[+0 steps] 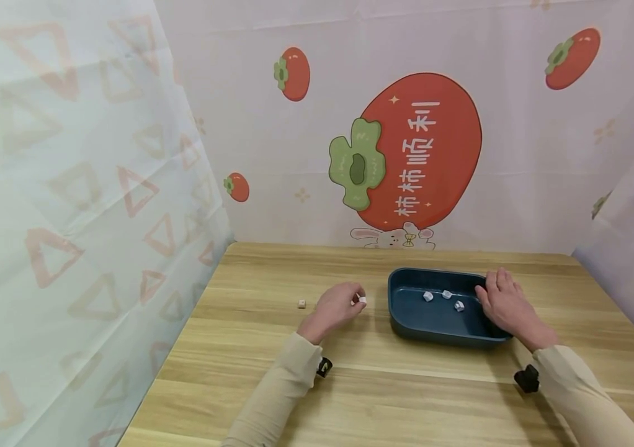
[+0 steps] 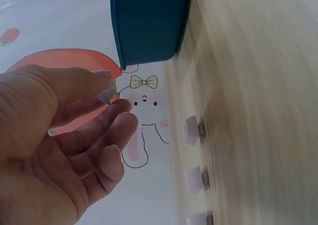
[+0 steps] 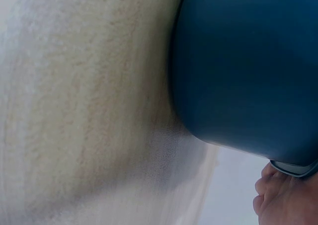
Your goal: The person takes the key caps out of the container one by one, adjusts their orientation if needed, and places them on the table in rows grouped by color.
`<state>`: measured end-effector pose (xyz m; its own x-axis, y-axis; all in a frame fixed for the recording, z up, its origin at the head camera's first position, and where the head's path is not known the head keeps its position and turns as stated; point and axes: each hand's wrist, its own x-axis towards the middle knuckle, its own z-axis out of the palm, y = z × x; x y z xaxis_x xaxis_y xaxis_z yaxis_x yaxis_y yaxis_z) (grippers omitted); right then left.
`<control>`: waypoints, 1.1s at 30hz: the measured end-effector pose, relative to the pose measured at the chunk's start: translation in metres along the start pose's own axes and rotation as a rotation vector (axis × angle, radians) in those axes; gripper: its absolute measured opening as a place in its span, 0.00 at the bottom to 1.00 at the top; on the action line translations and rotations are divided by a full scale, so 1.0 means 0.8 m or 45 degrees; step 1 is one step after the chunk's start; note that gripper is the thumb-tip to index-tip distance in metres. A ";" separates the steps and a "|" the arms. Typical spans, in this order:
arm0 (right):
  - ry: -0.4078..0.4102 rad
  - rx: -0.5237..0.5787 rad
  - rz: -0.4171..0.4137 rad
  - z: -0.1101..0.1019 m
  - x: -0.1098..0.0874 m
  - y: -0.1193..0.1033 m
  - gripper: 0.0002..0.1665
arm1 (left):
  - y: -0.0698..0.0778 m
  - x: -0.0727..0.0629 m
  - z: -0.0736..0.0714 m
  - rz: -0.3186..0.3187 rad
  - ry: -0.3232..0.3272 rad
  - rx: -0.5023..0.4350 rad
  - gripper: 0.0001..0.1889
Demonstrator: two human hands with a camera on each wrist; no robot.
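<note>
My left hand (image 1: pixel 339 304) pinches a small white block (image 2: pixel 111 92) between thumb and forefinger, just left of a dark blue tray (image 1: pixel 434 339). Its other fingers are loosely bent, as the left wrist view shows. My right hand (image 1: pixel 509 304) grips the tray's right rim near the far corner, thumb over the inside and fingers over the outside. Inside the tray lie three white blocks: one block (image 1: pixel 428 297) at left, another block (image 1: pixel 447 295) beside it, and a third block (image 1: pixel 459 306) nearer the right hand.
On the wooden table (image 1: pixel 406 397), a white block (image 1: pixel 302 304) lies left of my left hand. The left wrist view shows a row of blocks on the tabletop, including one block (image 2: pixel 192 130) nearest the tray. A printed cloth backdrop (image 1: pixel 272 143) stands behind the table.
</note>
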<state>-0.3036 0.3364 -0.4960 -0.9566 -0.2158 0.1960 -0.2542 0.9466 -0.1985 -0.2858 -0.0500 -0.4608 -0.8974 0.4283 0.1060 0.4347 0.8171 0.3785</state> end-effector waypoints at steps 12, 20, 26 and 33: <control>0.008 0.000 -0.001 0.002 0.001 0.002 0.37 | -0.035 -0.015 -0.011 -0.084 0.005 -0.110 0.07; -0.004 0.021 0.009 -0.002 0.000 0.000 0.38 | -0.060 -0.026 -0.023 -0.109 0.026 -0.104 0.08; -0.036 0.030 0.026 -0.004 -0.001 -0.002 0.39 | -0.072 -0.033 -0.032 -0.093 0.039 -0.107 0.08; -0.035 0.016 0.028 -0.005 -0.002 -0.005 0.37 | -0.081 -0.042 -0.035 -0.112 0.009 -0.143 0.08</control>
<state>-0.3002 0.3338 -0.4918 -0.9654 -0.2018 0.1652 -0.2349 0.9481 -0.2142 -0.2857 -0.1284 -0.4634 -0.9323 0.3539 0.0746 0.3437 0.8029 0.4871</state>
